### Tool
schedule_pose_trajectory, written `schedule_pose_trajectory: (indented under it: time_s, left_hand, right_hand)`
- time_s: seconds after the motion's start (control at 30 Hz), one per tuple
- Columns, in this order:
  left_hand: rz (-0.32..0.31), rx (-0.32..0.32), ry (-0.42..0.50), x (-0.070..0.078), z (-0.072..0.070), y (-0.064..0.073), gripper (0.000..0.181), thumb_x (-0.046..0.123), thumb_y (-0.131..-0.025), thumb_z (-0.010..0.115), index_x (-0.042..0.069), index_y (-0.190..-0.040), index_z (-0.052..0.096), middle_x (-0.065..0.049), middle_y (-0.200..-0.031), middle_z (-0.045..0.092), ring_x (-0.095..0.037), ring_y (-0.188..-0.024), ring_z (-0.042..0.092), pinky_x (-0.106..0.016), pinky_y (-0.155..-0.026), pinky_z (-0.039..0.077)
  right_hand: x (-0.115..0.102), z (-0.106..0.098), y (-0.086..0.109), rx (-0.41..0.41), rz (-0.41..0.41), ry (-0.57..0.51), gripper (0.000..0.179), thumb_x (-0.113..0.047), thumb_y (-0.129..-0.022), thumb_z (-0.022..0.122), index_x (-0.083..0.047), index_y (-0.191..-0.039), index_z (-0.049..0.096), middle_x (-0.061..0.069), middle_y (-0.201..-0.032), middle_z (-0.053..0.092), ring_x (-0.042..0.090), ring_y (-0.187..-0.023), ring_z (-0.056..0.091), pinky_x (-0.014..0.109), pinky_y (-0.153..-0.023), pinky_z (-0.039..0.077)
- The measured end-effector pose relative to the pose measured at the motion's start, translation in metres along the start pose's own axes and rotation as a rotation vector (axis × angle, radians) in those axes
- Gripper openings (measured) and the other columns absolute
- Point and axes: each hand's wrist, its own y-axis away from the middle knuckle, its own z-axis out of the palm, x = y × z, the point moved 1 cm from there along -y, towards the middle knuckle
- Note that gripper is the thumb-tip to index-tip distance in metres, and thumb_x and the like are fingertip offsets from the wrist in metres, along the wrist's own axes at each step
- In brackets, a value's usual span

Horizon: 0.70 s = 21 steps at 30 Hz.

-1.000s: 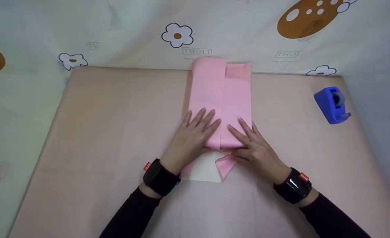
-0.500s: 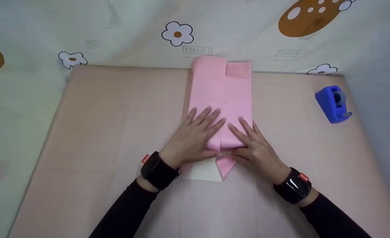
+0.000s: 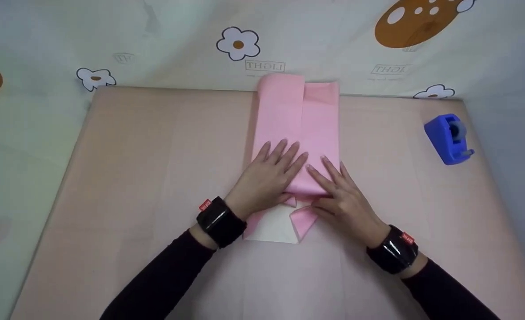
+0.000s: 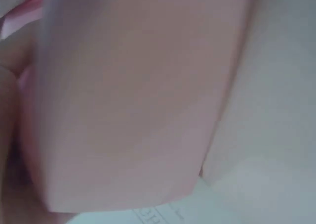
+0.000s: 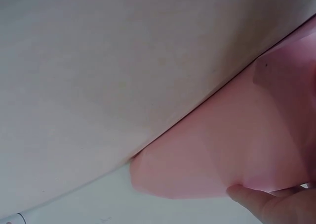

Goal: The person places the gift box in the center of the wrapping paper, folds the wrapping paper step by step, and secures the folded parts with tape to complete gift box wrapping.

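A long pink paper-wrapped package lies on the table, with a lengthwise overlapping seam on top. At its near end a paper flap spreads toward me, its white inner side up, with a pink folded corner at its right. My left hand rests on the package's near part, fingers spread and straight, thumb by the near edge. My right hand presses the near right corner with straight fingers, thumb at the end. Pink side faces of the package fill much of both wrist views; a right fingertip touches the paper.
A blue tape dispenser stands at the table's far right. Behind the table's back edge hangs a pale printed cloth, which the package's far end reaches. The table cover is pale pink.
My left hand has slid right and slightly forward across the package, onto the seam. At the near end a small pink edge now shows by its thumb. The right hand stays in place.
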Motion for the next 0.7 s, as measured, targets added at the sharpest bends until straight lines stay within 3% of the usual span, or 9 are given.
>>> schedule_pose_trajectory:
  time_s: [0.13, 0.3, 0.43, 0.5, 0.6, 0.7]
  left_hand:
    - [0.064, 0.049, -0.03, -0.002, 0.007, 0.0, 0.092, 0.072, -0.089, 0.052, 0.014, -0.158, 0.035, -0.019, -0.159, 0.041, -0.039, -0.146, 0.042, -0.053, -0.119, 0.038]
    - [0.069, 0.031, 0.203, -0.008, 0.007, 0.003, 0.097, 0.071, -0.092, 0.053, 0.011, -0.162, 0.023, -0.017, -0.166, 0.029, -0.036, -0.153, 0.031, -0.05, -0.126, 0.027]
    - [0.016, 0.095, 0.308, -0.011, 0.005, 0.017, 0.114, 0.072, -0.081, 0.068, 0.01, -0.162, 0.018, -0.011, -0.17, 0.02, -0.029, -0.158, 0.022, -0.049, -0.129, 0.018]
    - [-0.088, 0.161, 0.325, -0.009, 0.006, 0.031, 0.12, 0.067, -0.073, 0.079, 0.011, -0.162, 0.02, -0.012, -0.17, 0.02, -0.03, -0.157, 0.022, -0.051, -0.128, 0.019]
    - [-0.367, 0.22, 0.419, 0.0, 0.01, 0.055, 0.13, 0.053, -0.064, 0.092, 0.009, -0.161, 0.018, -0.021, -0.166, 0.022, -0.037, -0.151, 0.031, -0.055, -0.123, 0.029]
    - [-0.635, 0.206, 0.521, 0.009, 0.012, 0.073, 0.126, 0.035, -0.065, 0.096, 0.004, -0.16, 0.019, -0.029, -0.149, 0.039, -0.042, -0.128, 0.051, -0.053, -0.105, 0.047]
  right_hand:
    - [0.001, 0.001, 0.002, 0.008, 0.004, 0.011, 0.006, -0.014, -0.078, 0.083, -0.011, -0.082, 0.08, 0.016, -0.151, 0.053, 0.05, -0.146, 0.036, 0.076, -0.11, 0.03]
    - [0.001, 0.002, 0.003, 0.011, 0.009, -0.012, 0.006, -0.013, -0.078, 0.083, -0.011, -0.082, 0.08, 0.017, -0.151, 0.053, 0.049, -0.148, 0.034, 0.075, -0.112, 0.027]
    - [0.0, 0.003, 0.002, 0.01, 0.012, -0.01, 0.006, -0.013, -0.078, 0.084, -0.012, -0.083, 0.08, 0.016, -0.151, 0.053, 0.05, -0.146, 0.036, 0.074, -0.112, 0.028]
    - [-0.001, 0.003, 0.002, 0.017, 0.011, -0.014, 0.005, -0.013, -0.079, 0.083, -0.012, -0.082, 0.08, 0.016, -0.151, 0.053, 0.05, -0.147, 0.035, 0.074, -0.113, 0.027]
    - [-0.002, 0.003, 0.001, 0.033, 0.008, -0.022, 0.005, -0.012, -0.078, 0.084, -0.011, -0.081, 0.079, 0.016, -0.151, 0.053, 0.049, -0.148, 0.034, 0.074, -0.114, 0.027]
    - [-0.001, 0.002, 0.0, 0.04, 0.011, -0.028, 0.006, -0.011, -0.078, 0.084, -0.01, -0.079, 0.078, 0.016, -0.151, 0.052, 0.048, -0.149, 0.033, 0.074, -0.114, 0.025]
